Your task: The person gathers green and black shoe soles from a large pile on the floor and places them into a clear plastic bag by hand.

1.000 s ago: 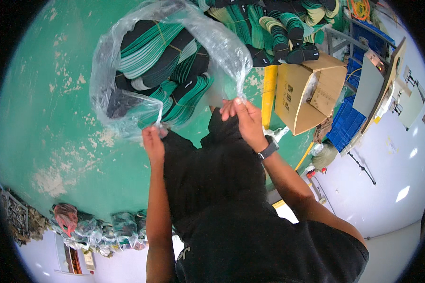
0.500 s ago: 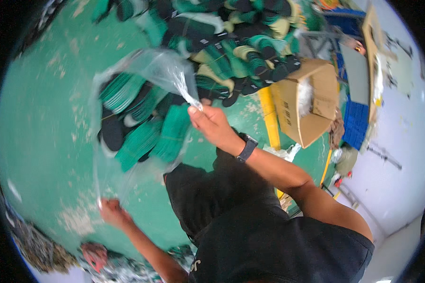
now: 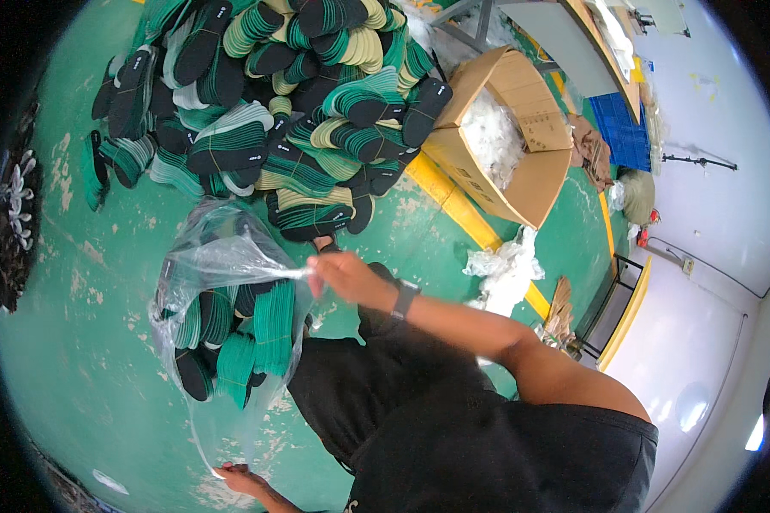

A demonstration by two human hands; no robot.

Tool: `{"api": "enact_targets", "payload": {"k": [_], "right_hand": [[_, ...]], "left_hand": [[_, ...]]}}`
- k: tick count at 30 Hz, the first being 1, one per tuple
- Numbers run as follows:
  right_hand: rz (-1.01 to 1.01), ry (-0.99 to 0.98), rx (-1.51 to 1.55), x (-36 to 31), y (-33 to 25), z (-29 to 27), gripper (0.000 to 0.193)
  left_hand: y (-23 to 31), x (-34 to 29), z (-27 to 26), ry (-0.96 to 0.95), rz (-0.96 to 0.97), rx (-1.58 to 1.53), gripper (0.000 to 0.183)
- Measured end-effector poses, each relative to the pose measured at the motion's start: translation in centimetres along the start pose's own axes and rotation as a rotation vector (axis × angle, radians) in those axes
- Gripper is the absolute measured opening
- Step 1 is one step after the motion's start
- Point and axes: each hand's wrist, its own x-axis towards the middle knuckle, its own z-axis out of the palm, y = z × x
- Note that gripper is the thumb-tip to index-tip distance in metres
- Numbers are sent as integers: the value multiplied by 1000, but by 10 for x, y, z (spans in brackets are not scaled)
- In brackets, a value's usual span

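A clear plastic bag (image 3: pixel 205 261) stands on the green floor, its mouth spread between my two hands. Bundled shoe insoles (image 3: pixel 272 329), green and black, lie inside it. My right hand (image 3: pixel 346 275), with a watch at the wrist, is closed on a gathered, twisted part of the bag's rim. Low in the picture, my left hand (image 3: pixel 244 480) pinches the rim's near edge and draws it taut. Just beyond the bag lies a large heap of insole bundles (image 3: pixel 227 150), black, green and cream, tied in stacks.
To the right of the heap stands an open cardboard box (image 3: pixel 453 162) with white plastic in it. Crumpled white plastic (image 3: pixel 509 274) lies on the floor by a yellow line (image 3: pixel 449 205). Farther right are a blue crate (image 3: pixel 620 132) and a table (image 3: pixel 565 43).
The view has shifted, so the bag and both hands sit lower in it and more of the heap shows. Both hands still hold the bag's rim.
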Motion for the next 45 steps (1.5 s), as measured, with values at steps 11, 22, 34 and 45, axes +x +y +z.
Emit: {"api": "enact_targets", "payload": {"k": [11, 22, 34, 45], "right_hand": [[-400, 350, -1637, 278, 112, -343, 74], [-69, -148, -1718, 327, 107, -343, 84], [-194, 55, -1079, 210, -18, -179, 88], [-829, -940, -786, 49, -139, 227, 90]], "left_hand": [[-22, -16, 0, -64, -164, 346, 35], [39, -51, 28, -158, -353, -28, 28], [13, -48, 17, -29, -232, -592, 27], [-6, -37, 7, -195, -203, -818, 29]]}}
